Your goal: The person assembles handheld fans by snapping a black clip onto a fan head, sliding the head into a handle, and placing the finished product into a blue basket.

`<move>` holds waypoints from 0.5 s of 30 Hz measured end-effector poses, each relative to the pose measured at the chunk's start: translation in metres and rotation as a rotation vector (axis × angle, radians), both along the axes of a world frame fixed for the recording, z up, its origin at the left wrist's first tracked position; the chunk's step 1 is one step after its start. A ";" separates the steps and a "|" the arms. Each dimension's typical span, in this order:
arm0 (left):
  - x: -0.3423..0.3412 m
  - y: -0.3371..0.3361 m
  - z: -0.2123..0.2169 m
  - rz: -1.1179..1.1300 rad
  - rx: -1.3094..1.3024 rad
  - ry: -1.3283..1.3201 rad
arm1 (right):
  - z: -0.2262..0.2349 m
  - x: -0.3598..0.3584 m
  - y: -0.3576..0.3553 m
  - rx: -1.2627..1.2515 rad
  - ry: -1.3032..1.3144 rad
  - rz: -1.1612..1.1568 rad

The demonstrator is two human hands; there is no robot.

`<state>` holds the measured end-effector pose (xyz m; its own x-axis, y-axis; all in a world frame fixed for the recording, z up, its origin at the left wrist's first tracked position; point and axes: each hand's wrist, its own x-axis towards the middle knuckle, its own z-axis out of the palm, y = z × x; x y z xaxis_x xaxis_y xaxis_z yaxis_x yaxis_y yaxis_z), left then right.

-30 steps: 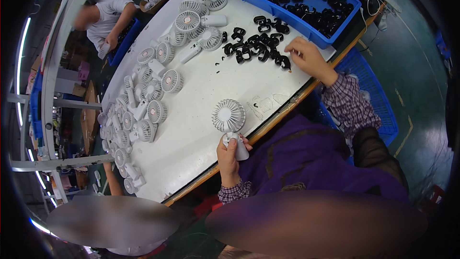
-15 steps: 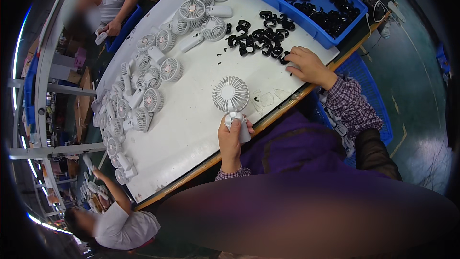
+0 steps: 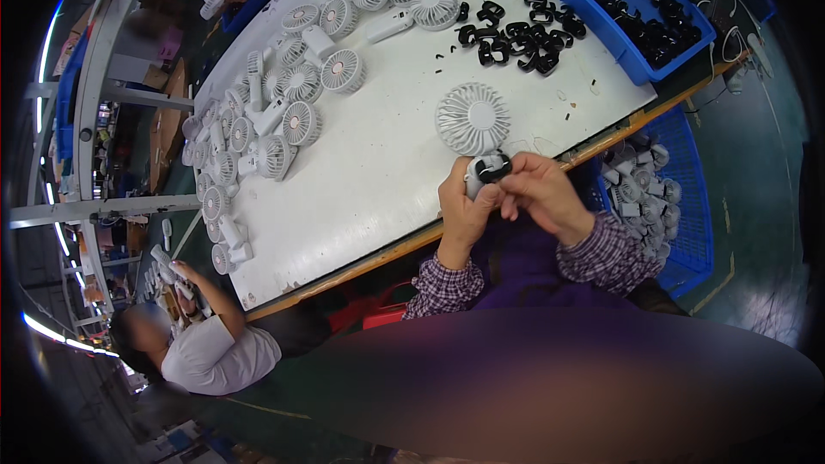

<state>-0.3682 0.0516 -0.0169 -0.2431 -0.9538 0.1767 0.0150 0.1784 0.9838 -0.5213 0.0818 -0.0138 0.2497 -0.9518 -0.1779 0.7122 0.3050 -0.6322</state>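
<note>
My left hand (image 3: pixel 462 204) grips the handle of a small white hand-held fan (image 3: pixel 472 119), whose round grille head lies over the white table (image 3: pixel 369 180). My right hand (image 3: pixel 541 192) pinches a black ring-shaped clip (image 3: pixel 494 168) against the base of the fan's handle. Both hands meet at the near table edge.
Loose black clips (image 3: pixel 516 33) lie on the table beyond the fan. A blue bin (image 3: pixel 636 9) at the far right holds many more. Several white fans (image 3: pixel 275 112) crowd the left and far side. A blue crate (image 3: pixel 657 198) with fans sits below the table edge. Other people work at upper left and lower left.
My right hand left the pile of black clips and came back to the fan handle carrying a clip. My left hand kept hold of the fan.
</note>
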 end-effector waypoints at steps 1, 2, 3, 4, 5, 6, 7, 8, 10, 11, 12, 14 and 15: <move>0.000 0.000 -0.001 0.002 0.005 -0.003 | -0.005 0.007 0.003 -0.034 -0.015 -0.007; 0.001 0.001 -0.003 0.051 -0.004 -0.064 | -0.003 0.009 0.005 -0.028 -0.018 -0.008; 0.003 0.002 -0.003 0.101 -0.013 -0.125 | 0.002 0.009 0.005 -0.036 0.162 -0.016; 0.006 0.005 -0.004 0.101 -0.008 -0.128 | 0.006 0.010 0.007 -0.044 0.342 -0.022; 0.006 0.005 -0.005 0.115 -0.018 -0.153 | 0.009 0.007 0.008 -0.054 0.507 0.016; 0.007 0.005 -0.005 0.129 -0.029 -0.178 | 0.009 0.003 0.009 -0.054 0.508 0.016; 0.008 0.005 -0.006 0.144 -0.041 -0.203 | 0.009 -0.003 0.009 -0.036 0.576 0.066; 0.007 0.006 -0.007 0.129 -0.040 -0.187 | 0.008 -0.010 0.010 -0.016 0.645 0.116; 0.004 0.012 -0.006 0.083 0.086 -0.089 | -0.003 -0.025 0.006 -0.036 0.443 -0.054; 0.001 0.014 -0.004 0.033 0.208 0.003 | -0.013 -0.033 0.001 -0.080 0.347 -0.119; -0.001 0.016 -0.001 0.029 0.211 0.000 | -0.011 -0.034 -0.005 -0.104 0.238 -0.138; -0.008 0.021 0.002 -0.191 0.611 0.461 | -0.007 -0.027 -0.021 -0.258 -0.010 -0.159; -0.011 0.016 -0.014 -0.458 0.714 0.680 | -0.002 -0.025 -0.028 -0.340 -0.074 -0.090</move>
